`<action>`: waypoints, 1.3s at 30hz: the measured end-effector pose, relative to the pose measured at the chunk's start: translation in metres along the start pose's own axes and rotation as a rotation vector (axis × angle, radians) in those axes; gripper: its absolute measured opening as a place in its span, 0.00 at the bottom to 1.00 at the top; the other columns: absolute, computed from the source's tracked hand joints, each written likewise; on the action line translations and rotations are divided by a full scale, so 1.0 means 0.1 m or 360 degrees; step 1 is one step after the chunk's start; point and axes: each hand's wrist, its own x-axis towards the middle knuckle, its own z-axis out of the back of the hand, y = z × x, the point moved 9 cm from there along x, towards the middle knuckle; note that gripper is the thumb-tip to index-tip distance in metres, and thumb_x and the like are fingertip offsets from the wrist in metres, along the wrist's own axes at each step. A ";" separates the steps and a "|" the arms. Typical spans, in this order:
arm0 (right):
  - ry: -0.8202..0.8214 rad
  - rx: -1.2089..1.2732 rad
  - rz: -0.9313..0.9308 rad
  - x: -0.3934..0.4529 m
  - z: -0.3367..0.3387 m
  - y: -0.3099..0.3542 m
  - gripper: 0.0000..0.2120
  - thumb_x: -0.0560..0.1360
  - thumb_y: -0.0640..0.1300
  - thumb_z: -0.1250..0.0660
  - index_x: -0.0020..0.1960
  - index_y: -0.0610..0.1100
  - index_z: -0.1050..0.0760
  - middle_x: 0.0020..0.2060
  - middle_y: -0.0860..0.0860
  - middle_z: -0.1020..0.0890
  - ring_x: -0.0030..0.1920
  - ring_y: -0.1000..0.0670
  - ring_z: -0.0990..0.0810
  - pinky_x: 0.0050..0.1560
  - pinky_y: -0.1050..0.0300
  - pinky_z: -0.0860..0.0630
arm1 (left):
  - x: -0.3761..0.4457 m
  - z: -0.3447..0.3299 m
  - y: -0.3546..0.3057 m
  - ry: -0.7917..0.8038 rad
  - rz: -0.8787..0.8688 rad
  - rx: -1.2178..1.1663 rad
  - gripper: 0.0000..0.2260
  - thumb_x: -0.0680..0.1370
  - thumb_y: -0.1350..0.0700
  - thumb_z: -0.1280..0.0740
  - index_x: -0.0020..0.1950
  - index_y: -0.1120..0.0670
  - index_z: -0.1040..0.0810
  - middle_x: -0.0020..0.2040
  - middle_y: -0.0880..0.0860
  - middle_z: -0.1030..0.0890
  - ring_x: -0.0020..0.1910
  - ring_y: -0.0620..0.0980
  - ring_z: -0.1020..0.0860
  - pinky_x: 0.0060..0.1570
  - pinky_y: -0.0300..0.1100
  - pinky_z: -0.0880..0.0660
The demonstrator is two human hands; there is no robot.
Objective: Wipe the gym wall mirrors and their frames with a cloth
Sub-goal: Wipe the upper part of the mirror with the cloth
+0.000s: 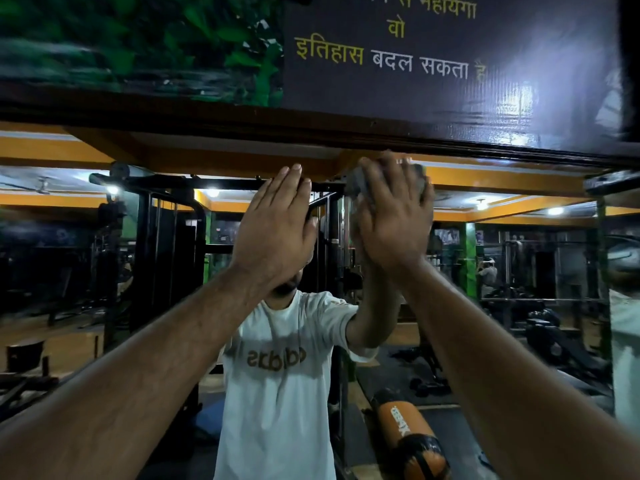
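Clearly I am working high on the wall mirror (pixel 138 271), which fills most of the view and reflects the gym floor, a cable machine and an orange punching bag (pixel 408 431) lying on the floor. Along its upper edge runs the dark wooden frame (pixel 207 114), and above that hangs a black banner (pixel 433 46) with Hindi lettering. My left hand (pixel 277 230) is flat and released, fingers straight, laid against the glass and holding nothing. My right hand (pixel 394 216) presses the grey cloth (pixel 360 183) to the glass just under the frame, fingers spread over it; whether they curl round the cloth I cannot tell, as motion blur hides the fingertips. Judging progress: I take this for the top strip of this pane being wiped now. I see no clear streaks or dust to show which parts are finished, so the lower glass, the frame and the neighbouring pane (pixel 623 341) at right look to me like work outstanding.
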 end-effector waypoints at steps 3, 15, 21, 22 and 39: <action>-0.0034 0.0045 -0.0466 0.14 -0.05 0.05 0.31 0.79 0.58 0.48 0.81 0.55 0.38 0.82 0.46 0.39 0.83 0.42 0.45 0.80 0.32 0.52 | 0.06 0.12 0.09 -0.0069 0.0016 0.0017 0.26 0.83 0.51 0.40 0.79 0.62 0.37 0.80 0.61 0.38 0.80 0.57 0.40 0.79 0.51 0.46; -0.0062 0.0008 -0.0151 0.18 -0.15 0.78 0.29 0.80 0.57 0.46 0.81 0.54 0.36 0.82 0.48 0.38 0.83 0.42 0.44 0.79 0.32 0.48 | 0.05 0.18 0.47 -0.0030 -0.0067 -0.0031 0.28 0.82 0.48 0.48 0.78 0.62 0.35 0.80 0.61 0.37 0.80 0.57 0.40 0.79 0.53 0.44; -0.0027 -0.0017 -0.0084 0.14 -0.09 0.50 0.28 0.81 0.58 0.47 0.80 0.54 0.34 0.82 0.49 0.37 0.83 0.45 0.43 0.79 0.34 0.47 | -0.06 0.12 0.52 -0.0010 -0.0145 -0.0003 0.28 0.82 0.49 0.49 0.78 0.62 0.36 0.80 0.61 0.39 0.80 0.57 0.42 0.79 0.54 0.44; -0.0014 -0.0016 -0.0250 0.13 -0.11 0.48 0.30 0.81 0.58 0.48 0.81 0.54 0.36 0.82 0.49 0.38 0.83 0.44 0.44 0.80 0.34 0.48 | -0.08 0.11 0.51 -0.0015 -0.0151 -0.0006 0.28 0.82 0.49 0.48 0.79 0.62 0.36 0.80 0.61 0.39 0.81 0.57 0.42 0.79 0.55 0.44; 0.0026 -0.0085 0.0060 -0.65 -0.11 1.05 0.30 0.81 0.58 0.47 0.80 0.50 0.34 0.80 0.46 0.34 0.82 0.44 0.41 0.80 0.35 0.48 | -0.35 0.18 0.78 -0.0084 -0.0250 0.0003 0.26 0.84 0.48 0.48 0.78 0.62 0.35 0.80 0.63 0.38 0.80 0.59 0.40 0.79 0.56 0.43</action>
